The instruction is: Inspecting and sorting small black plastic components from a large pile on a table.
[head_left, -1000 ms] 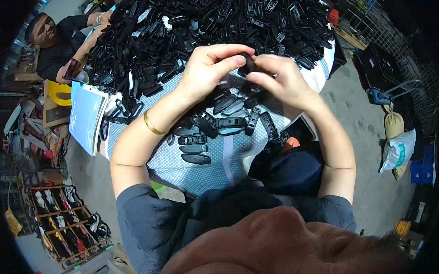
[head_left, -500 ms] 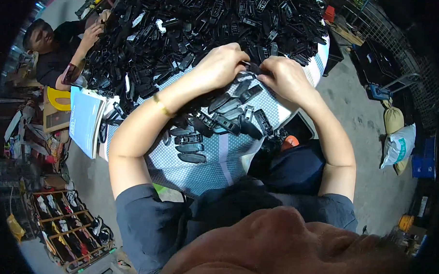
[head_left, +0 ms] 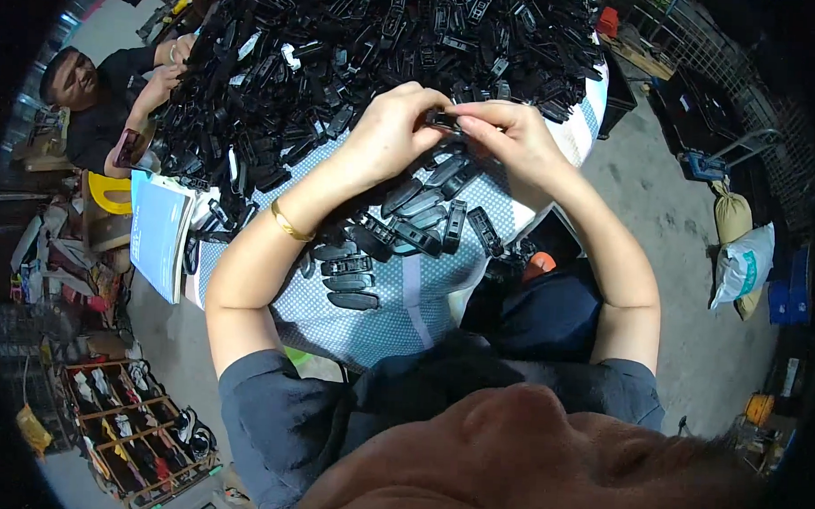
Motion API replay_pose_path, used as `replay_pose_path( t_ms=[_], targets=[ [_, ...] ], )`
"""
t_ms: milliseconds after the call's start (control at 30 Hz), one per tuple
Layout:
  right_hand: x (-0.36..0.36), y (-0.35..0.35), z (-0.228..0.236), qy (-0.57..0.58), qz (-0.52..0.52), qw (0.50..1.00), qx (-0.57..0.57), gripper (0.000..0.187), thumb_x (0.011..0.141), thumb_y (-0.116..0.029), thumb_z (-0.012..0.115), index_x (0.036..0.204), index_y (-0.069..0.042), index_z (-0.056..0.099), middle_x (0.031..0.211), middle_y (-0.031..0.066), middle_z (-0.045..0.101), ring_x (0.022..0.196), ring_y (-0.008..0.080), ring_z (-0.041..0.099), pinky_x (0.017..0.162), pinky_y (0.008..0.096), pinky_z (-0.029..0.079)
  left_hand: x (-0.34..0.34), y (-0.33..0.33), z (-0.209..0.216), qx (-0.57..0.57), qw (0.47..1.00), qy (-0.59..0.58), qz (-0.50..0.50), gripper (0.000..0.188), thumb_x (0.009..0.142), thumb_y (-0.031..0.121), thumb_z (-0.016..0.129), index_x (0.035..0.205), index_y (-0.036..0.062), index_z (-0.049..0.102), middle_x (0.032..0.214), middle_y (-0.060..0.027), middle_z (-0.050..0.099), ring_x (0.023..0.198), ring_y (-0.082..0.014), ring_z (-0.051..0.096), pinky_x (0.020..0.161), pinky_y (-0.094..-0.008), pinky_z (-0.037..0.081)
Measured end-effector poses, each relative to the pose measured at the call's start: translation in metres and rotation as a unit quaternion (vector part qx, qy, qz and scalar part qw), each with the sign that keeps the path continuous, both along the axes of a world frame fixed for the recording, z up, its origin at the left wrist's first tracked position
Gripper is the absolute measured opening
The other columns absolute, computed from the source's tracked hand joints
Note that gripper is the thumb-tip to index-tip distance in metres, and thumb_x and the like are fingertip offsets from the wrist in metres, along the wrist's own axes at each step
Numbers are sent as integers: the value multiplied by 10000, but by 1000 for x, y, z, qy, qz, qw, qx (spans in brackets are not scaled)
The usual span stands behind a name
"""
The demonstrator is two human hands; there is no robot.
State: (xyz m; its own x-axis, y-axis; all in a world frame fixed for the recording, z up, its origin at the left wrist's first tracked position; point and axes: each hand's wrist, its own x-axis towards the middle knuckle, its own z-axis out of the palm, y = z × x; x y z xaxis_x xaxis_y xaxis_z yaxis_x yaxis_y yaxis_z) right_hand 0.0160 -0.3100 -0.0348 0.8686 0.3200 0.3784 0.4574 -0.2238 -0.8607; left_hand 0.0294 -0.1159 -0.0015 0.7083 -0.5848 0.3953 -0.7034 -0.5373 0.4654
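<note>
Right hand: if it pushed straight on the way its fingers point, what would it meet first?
The small black part at the fingertips of the right hand, then, just beyond it, the left hand. Depth is hard to judge here, so it might pass slightly above or below the left hand.

You are wearing a dark slate-grey top (head_left: 276, 429) with plain short sleeves (head_left: 632, 388), both ending above the elbow. A slim, shiny gold-coloured bangle (head_left: 287, 223) is circling your left forearm (head_left: 325, 187), and dark navy trousers (head_left: 554, 304) are showing below the top.
</note>
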Motion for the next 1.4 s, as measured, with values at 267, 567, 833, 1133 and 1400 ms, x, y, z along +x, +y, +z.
replay_pose_path(
  t_ms=[267, 567, 833, 1133, 1400],
  targets=[
    [0, 12, 3, 208, 60, 965, 147, 309, 882, -176, 548, 1122, 19, 548, 845, 74, 624, 706, 106, 601, 628, 229, 522, 2, 17, 1, -270, 894, 358, -27, 281, 793, 32, 612, 1070, -5, 578, 825, -26, 589, 696, -90, 587, 673, -210, 496],
    [-7, 19, 0, 177, 19, 964, 196, 273, 879, -149, 547, 1094, 18, 565, 877, 77, 626, 725, 119, 604, 622, 235, 521, 3, 16, -7, -332, 867, 371, -20, 297, 810, 23, 590, 1106, 6, 580, 991, -80, 629, 876, -125, 594, 797, -250, 485],
    [-7, 14, 2, 178, 0, 966, 185, 245, 860, -159, 579, 1053, -11, 611, 860, 58, 635, 720, 94, 596, 600, 219, 507, 2, 17, -2, -270, 922, 278, -24, 317, 808, 30, 594, 1122, -3, 571, 1002, -83, 634, 882, -133, 596, 813, -243, 470],
    [-9, 26, 3, -12, -110, 994, 1, 365, 796, -148, 657, 1103, 16, 548, 863, 32, 616, 729, 72, 549, 653, 210, 459, -6, 9, -1, -375, 871, 318, -15, 327, 823, 46, 582, 1141, -23, 548, 1034, -99, 618, 924, -133, 581, 827, -238, 462],
    [-14, 25, 9, -55, -32, 998, -17, 210, 747, -140, 691, 876, 17, 638, 774, 80, 626, 661, 107, 573, 592, 241, 452, -5, 18, 6, -344, 860, 362, -110, 250, 857, 51, 525, 1090, -29, 567, 1052, -137, 608, 963, -186, 580, 879, -300, 447]
  ],
)
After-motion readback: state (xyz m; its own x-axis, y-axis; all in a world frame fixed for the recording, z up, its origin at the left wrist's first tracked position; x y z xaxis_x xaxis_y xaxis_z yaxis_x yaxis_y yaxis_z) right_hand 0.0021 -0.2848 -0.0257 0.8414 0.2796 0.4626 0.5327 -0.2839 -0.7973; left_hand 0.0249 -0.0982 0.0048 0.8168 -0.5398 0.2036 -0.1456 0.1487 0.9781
